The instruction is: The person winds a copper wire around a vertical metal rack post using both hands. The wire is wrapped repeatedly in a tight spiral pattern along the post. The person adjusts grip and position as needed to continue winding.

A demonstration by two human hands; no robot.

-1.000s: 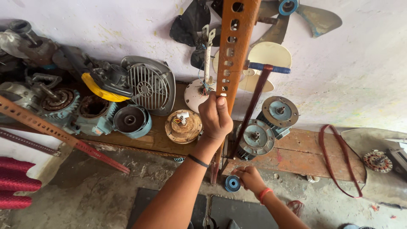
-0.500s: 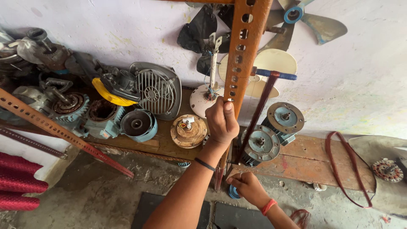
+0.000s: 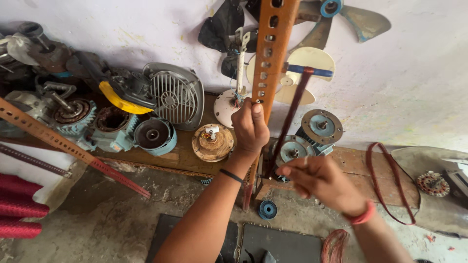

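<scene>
My left hand [image 3: 249,129] is closed around the left edge of an upright orange slotted metal bar [image 3: 274,46], with fingertips pinched at one of its holes. A black band sits on that wrist. My right hand [image 3: 321,182], wearing a red wrist thread, hovers lower right of the bar with its fingers pointing left. It is blurred, so I cannot tell whether it holds anything. A dark red coil [image 3: 291,114] hangs from a blue crossbar [image 3: 312,71] beside the bar. A small blue spool [image 3: 267,209] lies on the floor below.
Fan motors [image 3: 307,139], a wooden-coloured rotor [image 3: 212,142], a grey fan guard [image 3: 174,93] and blue motor housings [image 3: 151,135] crowd a low wooden ledge [image 3: 173,158] by the wall. Another orange slotted bar [image 3: 73,148] leans at left. A red wire loop [image 3: 390,180] lies right.
My right hand has lifted from the blue spool on the floor up to beside the bar's base. My left hand stays on the orange bar. The view has shifted slightly.
</scene>
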